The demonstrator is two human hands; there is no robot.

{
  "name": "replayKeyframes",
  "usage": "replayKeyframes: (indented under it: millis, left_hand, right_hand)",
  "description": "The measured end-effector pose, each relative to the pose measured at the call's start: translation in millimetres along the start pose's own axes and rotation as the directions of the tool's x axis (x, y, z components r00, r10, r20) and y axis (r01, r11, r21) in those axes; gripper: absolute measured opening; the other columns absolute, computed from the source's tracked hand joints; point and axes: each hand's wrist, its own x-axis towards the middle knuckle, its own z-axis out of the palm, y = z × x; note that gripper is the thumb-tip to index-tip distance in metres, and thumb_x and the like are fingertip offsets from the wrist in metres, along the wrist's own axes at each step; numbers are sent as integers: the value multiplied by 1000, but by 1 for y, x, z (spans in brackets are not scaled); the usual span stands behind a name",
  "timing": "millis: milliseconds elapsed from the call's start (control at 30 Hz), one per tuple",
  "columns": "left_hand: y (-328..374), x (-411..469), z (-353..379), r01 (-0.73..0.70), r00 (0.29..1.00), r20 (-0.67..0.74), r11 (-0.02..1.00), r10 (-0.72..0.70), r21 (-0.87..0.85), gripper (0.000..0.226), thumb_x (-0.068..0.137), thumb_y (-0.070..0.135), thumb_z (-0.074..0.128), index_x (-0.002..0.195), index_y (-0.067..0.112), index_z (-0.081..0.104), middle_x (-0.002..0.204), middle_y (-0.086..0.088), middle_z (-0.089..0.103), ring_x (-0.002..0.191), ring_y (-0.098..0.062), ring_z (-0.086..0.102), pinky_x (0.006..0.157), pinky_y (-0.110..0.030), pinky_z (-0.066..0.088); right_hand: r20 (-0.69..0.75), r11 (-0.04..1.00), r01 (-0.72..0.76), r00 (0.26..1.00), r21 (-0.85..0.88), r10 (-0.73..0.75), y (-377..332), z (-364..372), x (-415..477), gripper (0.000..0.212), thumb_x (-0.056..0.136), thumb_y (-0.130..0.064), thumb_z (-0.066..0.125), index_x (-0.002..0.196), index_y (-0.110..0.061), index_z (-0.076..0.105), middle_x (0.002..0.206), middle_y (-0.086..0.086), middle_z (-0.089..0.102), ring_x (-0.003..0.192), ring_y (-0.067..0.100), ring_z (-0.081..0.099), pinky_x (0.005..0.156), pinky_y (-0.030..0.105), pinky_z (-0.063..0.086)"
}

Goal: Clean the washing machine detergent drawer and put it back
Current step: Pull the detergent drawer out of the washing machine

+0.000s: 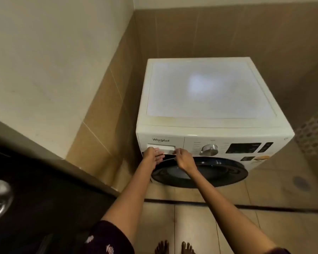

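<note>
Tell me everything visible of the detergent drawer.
The detergent drawer is a white plastic panel at the washing machine's upper-left front, bearing a Whirlpool logo above a pale recessed handle. It looks seated, about flush. The left hand touches the handle's left end; the right hand's curled fingers hook its right end.

A single wide-angle head view looks forward and steeply down from standing height onto the washing machine [209,125], near, right of centre.

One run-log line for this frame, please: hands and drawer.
white detergent drawer: seated in white front-loading washing machine | left hand: flat, touching drawer front | right hand: curled on drawer's right edge
</note>
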Motion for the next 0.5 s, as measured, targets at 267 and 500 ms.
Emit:
replayKeyframes:
  millis: [267,500]
  left_hand:
    - [9,30,-4,8,998,55,918,15,-396,50,103,24,22,143,-7,24,145,-24,36,135,-33,37,112,-37,30]
    - [0,42,-6,-19,993,90,861,75,-509,68,100,45,23,144,-6,19,147,-25,32,134,-33,38,111,-37,30]
  right_hand:
    - [-32,999,-12,999,49,14,7,17,20,45,102,-22,25,110,1,62,107,24,65,103,36,58,90,39,44]
    - [-183,973,202,958,-116,-220,9,14,21,38,100,-22,31,103,-8,66,102,12,65,96,26,58,82,35,46]
